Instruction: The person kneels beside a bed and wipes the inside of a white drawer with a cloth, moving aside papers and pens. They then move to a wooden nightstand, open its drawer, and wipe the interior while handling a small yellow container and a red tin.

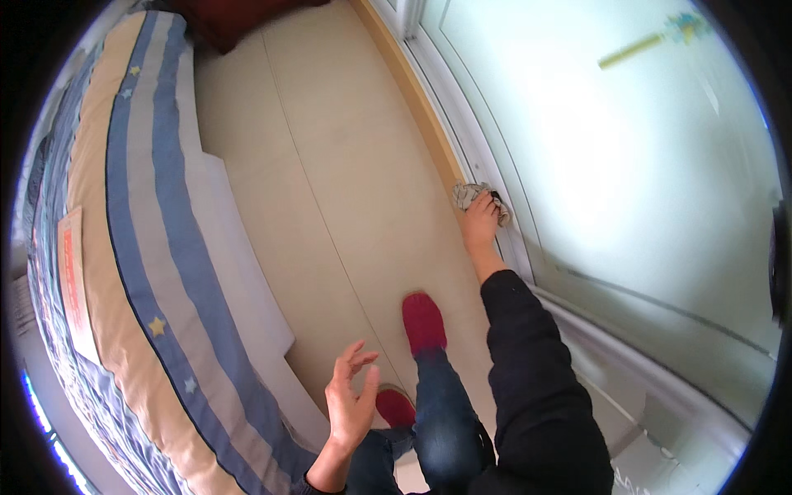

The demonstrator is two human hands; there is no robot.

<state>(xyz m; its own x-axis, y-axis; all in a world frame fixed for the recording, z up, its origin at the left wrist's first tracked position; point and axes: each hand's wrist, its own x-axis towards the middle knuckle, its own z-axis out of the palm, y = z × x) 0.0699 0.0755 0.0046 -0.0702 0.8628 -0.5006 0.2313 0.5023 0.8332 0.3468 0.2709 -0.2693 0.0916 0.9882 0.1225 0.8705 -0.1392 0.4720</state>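
Observation:
My right hand (482,223) is closed on a crumpled, patterned cloth (465,194). The cloth rests against the white metal track (440,108) at the foot of a frosted glass sliding door (575,161). A light wooden strip (413,93) runs along the track, and the cloth overlaps its edge. My left hand (350,396) hangs in the air above the floor, fingers apart and slightly curled, holding nothing.
At left stands a bed with a striped, star-patterned cover (167,204); a flat printed item (74,278) lies on it. Beige floor tiles (322,136) run between bed and door. My red shoes (424,322) are below me. A dark red object (238,18) stands at the far end.

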